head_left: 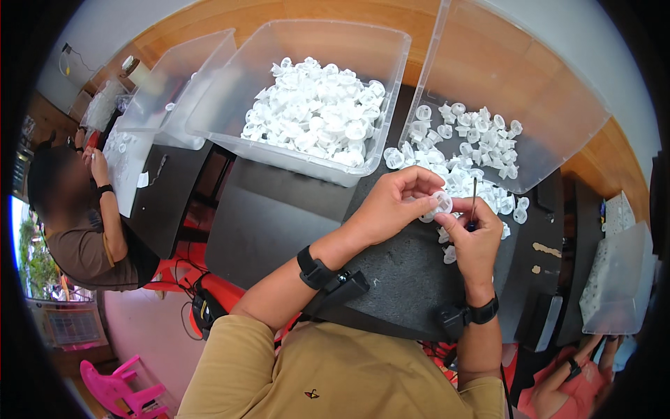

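Note:
A small round translucent plastic part [442,202] is pinched between the fingers of my left hand [396,208]. My right hand [476,241] touches the same part from the right with its thumb and forefinger. A thin-shafted tool with a dark handle [474,202] also sits in my right hand, its shaft pointing up; whether it is a screwdriver or an awl I cannot tell. Just beyond both hands lies a loose heap of white and clear plastic parts [460,174] on the dark table [398,279]. A few pieces lie partly hidden behind my right hand.
A clear bin [279,155] heaped with similar parts stands at the far left. Another clear bin [516,77] at the far right holds fewer parts. A co-worker [91,230] sits at another table on the left; another person [565,384] is at lower right. A pink chair [125,387] stands at lower left.

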